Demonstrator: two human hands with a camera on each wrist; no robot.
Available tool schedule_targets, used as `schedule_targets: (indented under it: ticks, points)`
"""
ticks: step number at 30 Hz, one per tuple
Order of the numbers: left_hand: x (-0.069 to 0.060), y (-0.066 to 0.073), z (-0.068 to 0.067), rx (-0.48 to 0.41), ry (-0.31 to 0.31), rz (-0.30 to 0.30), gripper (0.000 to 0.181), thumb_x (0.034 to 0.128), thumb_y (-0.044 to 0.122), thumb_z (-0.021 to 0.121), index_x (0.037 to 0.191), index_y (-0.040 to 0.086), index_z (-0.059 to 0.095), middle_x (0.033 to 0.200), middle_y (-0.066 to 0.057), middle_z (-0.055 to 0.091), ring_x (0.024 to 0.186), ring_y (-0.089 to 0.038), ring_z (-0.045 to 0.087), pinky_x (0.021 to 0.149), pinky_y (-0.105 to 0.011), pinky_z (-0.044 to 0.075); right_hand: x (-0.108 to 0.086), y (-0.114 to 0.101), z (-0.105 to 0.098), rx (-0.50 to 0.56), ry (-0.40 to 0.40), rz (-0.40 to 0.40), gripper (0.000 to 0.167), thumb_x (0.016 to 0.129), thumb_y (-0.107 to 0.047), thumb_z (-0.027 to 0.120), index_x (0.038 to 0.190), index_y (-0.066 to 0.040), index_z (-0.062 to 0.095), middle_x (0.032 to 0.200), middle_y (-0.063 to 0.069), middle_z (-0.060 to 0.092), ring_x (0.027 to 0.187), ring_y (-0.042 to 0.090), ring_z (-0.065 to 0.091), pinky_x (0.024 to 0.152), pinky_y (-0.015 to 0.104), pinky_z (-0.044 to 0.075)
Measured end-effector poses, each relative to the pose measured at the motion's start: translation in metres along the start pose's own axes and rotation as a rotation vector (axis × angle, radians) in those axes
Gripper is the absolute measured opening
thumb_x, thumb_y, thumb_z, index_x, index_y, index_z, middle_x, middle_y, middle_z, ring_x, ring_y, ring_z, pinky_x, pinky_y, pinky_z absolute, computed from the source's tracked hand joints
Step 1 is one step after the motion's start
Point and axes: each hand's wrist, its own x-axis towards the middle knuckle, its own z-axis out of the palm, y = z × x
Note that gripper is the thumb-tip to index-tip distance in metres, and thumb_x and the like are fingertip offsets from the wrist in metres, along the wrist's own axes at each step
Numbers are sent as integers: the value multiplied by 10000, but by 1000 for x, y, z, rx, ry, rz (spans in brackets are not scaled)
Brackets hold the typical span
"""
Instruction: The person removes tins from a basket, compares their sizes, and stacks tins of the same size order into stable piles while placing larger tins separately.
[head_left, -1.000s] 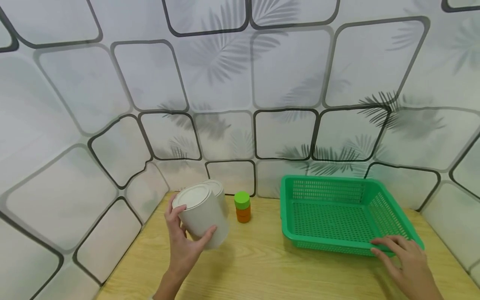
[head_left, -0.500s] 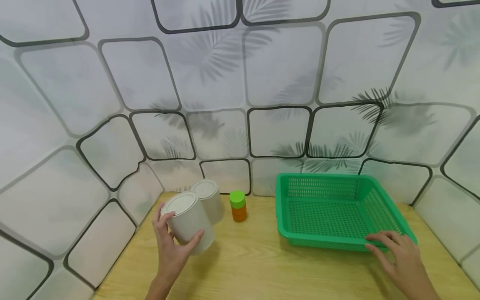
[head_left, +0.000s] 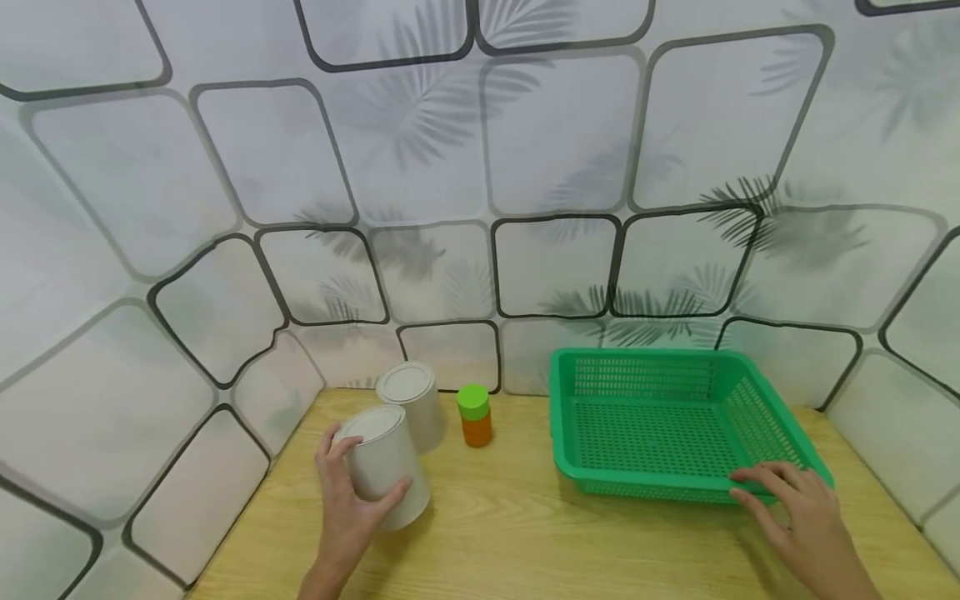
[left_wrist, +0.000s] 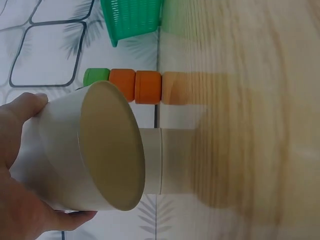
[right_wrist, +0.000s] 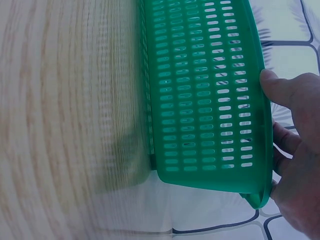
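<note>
My left hand (head_left: 345, 508) grips a white cylindrical can (head_left: 386, 467) by its side, thumb on one side and fingers on the other. The can leans slightly, its lid up, and its round bottom (left_wrist: 112, 147) hangs just above the table in the left wrist view. Behind it stands a second white can (head_left: 420, 417), partly covered by the first. My right hand (head_left: 806, 521) holds the front rim of a green plastic basket (head_left: 652, 485) near its right corner. In the right wrist view the thumb (right_wrist: 275, 85) lies against the rim, with the other fingers behind it.
A small orange jar with a green lid (head_left: 475, 415) stands between the cans and the basket. The wooden table (head_left: 525, 542) meets a patterned wall covering (head_left: 450, 275) at the back and on both sides.
My left hand has lowered the can toward the table and turned it more upright, away from the second can. The right hand stays on the basket rim. The head view has shifted slightly.
</note>
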Motion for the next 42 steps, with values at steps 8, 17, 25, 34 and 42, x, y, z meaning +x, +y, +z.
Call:
schedule_targets:
  ticks: [8,17,25,34,42]
  points:
    - [-1,-9,3,38,-39,33,919,569,44,990,1302,25,435,1536,-302,249,1337,-439,351,905,-701,430,0,0,2,10,-6,37,412,644,42,881,1000,-138,778,958,-41,652,944,-18,497,763,316,330]
    - [-5,-12,-2,100,-27,32,879,481,-19,1002,1158,-31,442,1460,-323,318,1331,-471,377,940,-721,403,1,-1,4,9,-8,16,410,640,38,879,999,-131,777,956,-36,654,942,-19,495,767,311,342]
    - [-4,-8,-3,55,-44,-12,708,566,-91,969,1075,-47,479,1456,-332,392,1291,-502,449,727,-673,553,1,3,2,-19,-5,26,399,641,25,885,977,-157,772,936,-2,675,898,12,524,759,298,344]
    - [2,-9,-6,76,-68,-1,682,565,-84,974,1043,-38,490,1439,-331,434,1284,-517,473,730,-644,563,2,6,3,-19,-11,14,388,650,-18,903,977,-181,772,927,-30,673,861,50,561,761,260,367]
    - [5,-8,-10,72,-113,15,703,575,-79,970,1109,-36,514,1459,-312,429,1302,-505,461,729,-605,582,2,9,2,-27,-32,17,428,615,8,908,969,-190,771,930,-57,675,827,96,587,736,207,380]
